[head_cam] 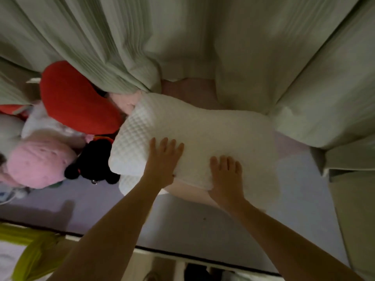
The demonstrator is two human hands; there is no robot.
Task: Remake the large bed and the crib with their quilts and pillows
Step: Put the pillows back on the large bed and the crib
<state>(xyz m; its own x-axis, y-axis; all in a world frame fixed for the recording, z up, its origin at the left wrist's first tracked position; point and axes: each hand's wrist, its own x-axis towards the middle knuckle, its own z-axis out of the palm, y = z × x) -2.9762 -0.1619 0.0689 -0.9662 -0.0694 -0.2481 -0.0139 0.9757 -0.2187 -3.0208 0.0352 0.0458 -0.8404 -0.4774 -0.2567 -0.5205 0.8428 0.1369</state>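
Observation:
A white waffle-textured pillow (198, 134) lies on the pale lilac sheet of the bed (182, 224), up against the green curtain. My left hand (162, 159) presses flat on the pillow's near left part, fingers straight and spread. My right hand (227, 175) lies flat on the pillow's near edge, fingers straight. No quilt is plainly visible.
Pale green curtains (182, 41) hang behind and to the right. Left of the pillow sit a red heart cushion (75, 98), a pink plush toy (38, 161) and a black plush toy (93, 159). Yellow-green fabric (34, 254) shows at the bottom left, beyond the bed's dark edge (203, 258).

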